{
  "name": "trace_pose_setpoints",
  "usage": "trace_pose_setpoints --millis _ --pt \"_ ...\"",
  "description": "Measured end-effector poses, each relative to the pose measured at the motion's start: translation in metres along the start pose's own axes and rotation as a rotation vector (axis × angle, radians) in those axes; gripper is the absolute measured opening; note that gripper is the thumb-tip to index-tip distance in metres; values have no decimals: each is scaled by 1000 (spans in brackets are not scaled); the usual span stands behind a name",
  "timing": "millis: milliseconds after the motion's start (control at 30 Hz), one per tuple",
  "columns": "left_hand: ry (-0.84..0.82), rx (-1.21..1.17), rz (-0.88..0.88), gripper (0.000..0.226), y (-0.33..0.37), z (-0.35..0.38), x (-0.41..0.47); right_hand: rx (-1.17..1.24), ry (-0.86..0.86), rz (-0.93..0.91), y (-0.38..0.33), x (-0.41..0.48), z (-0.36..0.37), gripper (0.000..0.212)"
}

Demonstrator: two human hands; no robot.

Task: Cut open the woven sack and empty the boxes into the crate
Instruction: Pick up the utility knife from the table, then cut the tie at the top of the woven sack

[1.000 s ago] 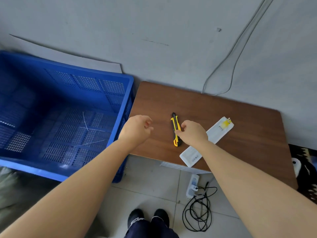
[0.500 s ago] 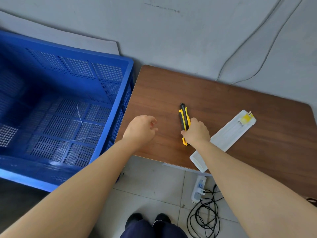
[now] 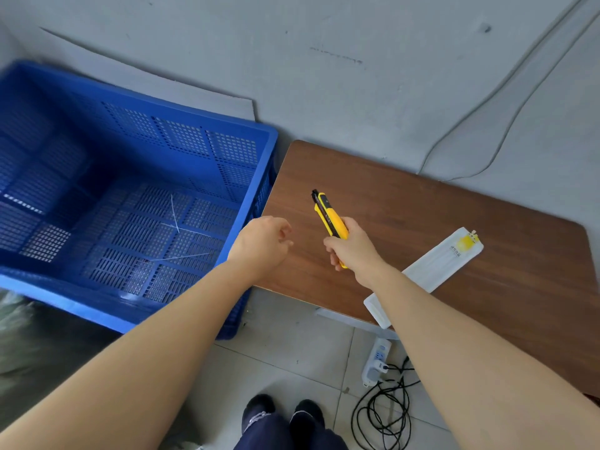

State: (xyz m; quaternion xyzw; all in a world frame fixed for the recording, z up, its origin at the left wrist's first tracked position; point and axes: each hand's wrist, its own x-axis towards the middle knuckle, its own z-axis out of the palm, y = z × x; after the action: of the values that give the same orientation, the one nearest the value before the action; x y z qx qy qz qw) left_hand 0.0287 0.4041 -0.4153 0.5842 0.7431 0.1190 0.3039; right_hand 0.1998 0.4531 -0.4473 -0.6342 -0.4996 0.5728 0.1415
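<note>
Crate (image 3: 181, 141) at nine o'clock is sitting boxless; right hand (image 3: 354, 251) is gripping the utility knife (image 3: 328, 216), left hand (image 3: 263, 241) is hovering loosely curled, empty; cutting and emptying are remaining.

Glossy blue plastic crate (image 3: 136, 177) with perforated walls; counter (image 3: 422, 216) in smooth, matt wood-grain; yellow-and-black plastic knife (image 3: 328, 216); matt grey wall (image 3: 357, 76); smooth floor tiles (image 3: 292, 345).
</note>
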Motion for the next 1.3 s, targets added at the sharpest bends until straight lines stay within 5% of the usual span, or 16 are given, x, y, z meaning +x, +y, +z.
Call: trace_pose_setpoints --millis 267,467,800,1067,1300 --pt "98 3 -94 30 1 -80 -57 2 -127 -154 -79 -64 23 11" --pt "183 11 -195 30 -10 -130 -104 28 -237 -187 -127 -110 48 29" --pt "321 16 -315 31 -42 -180 -171 -46 -535 -226 -175 -148 99 26" --pt "398 21 -396 31 -87 -213 -227 -71 -582 -277 -199 -184 161 32" --pt "432 10 -484 29 -144 -233 -285 46 -820 -142 -208 -229 231 30"
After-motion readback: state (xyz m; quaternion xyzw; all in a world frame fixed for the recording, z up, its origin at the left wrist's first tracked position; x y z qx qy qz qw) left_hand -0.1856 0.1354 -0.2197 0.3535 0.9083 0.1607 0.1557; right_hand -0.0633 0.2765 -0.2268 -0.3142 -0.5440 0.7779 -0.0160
